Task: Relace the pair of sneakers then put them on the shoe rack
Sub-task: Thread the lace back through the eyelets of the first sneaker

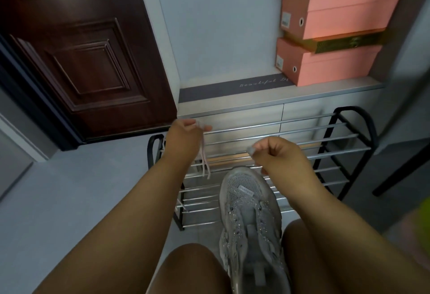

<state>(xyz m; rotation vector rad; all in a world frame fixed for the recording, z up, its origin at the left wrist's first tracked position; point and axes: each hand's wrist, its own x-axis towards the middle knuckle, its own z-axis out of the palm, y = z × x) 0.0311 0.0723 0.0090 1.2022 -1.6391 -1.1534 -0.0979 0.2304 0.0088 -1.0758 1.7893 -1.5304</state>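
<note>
A grey mesh sneaker [250, 219] with sparkly trim lies between my knees, toe pointing toward the shoe rack [325, 147]. My left hand [186, 135] is raised over the rack's left end and pinches a pale pink lace [204, 161], whose ends dangle below it. My right hand [277, 154], above the sneaker's toe, is curled and pinches a pale bit of the lace at its fingertips. Only one sneaker is in view.
The black-framed rack with chrome bars stands against a low grey cabinet [256, 107]. Pink shoe boxes [325, 61] are stacked on the cabinet at the right. A dark wooden door [81, 61] is at the left. Grey floor [81, 189] spreads to the left.
</note>
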